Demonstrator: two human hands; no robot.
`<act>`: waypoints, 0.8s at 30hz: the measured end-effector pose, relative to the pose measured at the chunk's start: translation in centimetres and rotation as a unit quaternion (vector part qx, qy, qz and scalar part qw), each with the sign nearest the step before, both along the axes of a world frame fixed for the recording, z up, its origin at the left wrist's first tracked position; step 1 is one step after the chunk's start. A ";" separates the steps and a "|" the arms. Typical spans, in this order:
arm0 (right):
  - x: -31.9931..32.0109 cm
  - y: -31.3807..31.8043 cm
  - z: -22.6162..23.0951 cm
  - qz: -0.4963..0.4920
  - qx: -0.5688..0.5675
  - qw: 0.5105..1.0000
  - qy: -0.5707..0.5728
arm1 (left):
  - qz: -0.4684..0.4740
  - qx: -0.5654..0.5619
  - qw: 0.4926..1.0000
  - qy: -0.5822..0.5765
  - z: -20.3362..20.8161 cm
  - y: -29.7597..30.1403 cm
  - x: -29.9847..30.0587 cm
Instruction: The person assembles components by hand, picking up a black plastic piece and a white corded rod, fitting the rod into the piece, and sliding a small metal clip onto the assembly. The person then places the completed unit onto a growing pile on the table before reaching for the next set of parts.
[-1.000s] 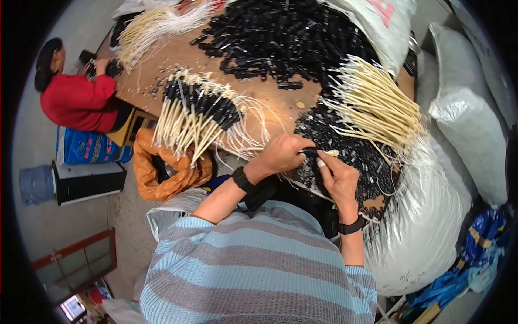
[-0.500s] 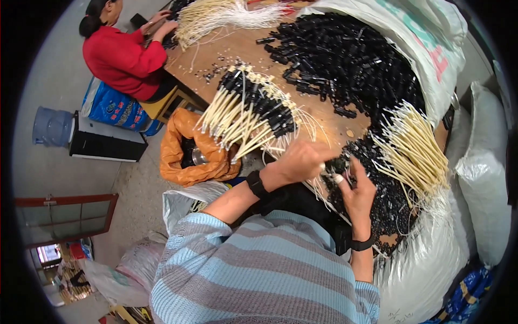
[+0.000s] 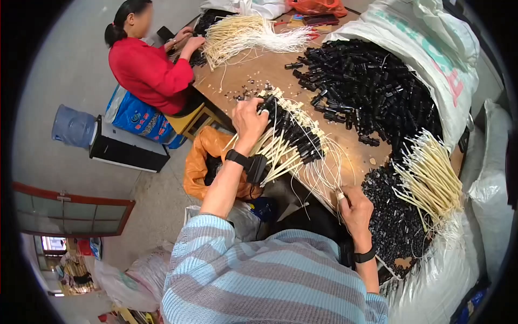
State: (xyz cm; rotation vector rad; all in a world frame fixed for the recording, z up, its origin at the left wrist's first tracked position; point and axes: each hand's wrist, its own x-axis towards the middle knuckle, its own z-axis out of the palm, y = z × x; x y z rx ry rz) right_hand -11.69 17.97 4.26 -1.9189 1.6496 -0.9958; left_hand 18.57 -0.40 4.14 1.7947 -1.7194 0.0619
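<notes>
My left hand (image 3: 250,120) has reached to the far end of a row of cream sleeved wires (image 3: 281,164) with black plastic holders (image 3: 294,137) on them. Its fingers are closed on a black plastic holder at that end. Thin white wires (image 3: 330,164) trail off the right side of the row, some over the table edge. At the near edge my right hand (image 3: 355,211) is closed, thumb and finger pinching thin white wires. A pale covering wraps a fingertip there.
A big heap of black plastic holders (image 3: 367,86) spills from a white sack (image 3: 415,38). Small black parts (image 3: 396,216) and another cream wire bundle (image 3: 431,178) lie at right. A person in red (image 3: 151,73) works at the far left. An orange bag (image 3: 197,175) stands below the table.
My left hand has moved away from my right, up and left onto the row's far end. My right hand has lowered slightly and now pinches white wires at the table edge. The view has shifted.
</notes>
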 end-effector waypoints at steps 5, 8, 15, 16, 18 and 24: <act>-1.2 0.6 -0.6 -0.031 0.009 0.999 0.005 | 0.021 -0.080 0.993 -0.085 0.1 0.4 -1.6; -2.7 1.1 -1.1 -0.045 0.021 0.999 -0.021 | -0.163 -0.096 0.982 -0.006 1.6 1.8 -6.4; -7.8 2.7 -0.7 -0.140 0.040 0.989 0.022 | -0.463 0.067 0.880 0.085 -2.7 1.8 -21.2; -9.3 3.1 -0.8 -0.175 0.024 0.984 0.036 | -0.463 0.045 0.883 0.063 -3.4 0.9 -22.4; -13.1 4.4 -1.0 -0.270 -0.004 0.962 0.043 | -0.426 0.122 0.897 -0.004 -3.9 0.6 -24.4; -21.3 5.9 -1.8 -0.322 -0.009 0.901 0.289 | -0.389 0.116 0.914 -0.001 -5.2 2.3 -25.5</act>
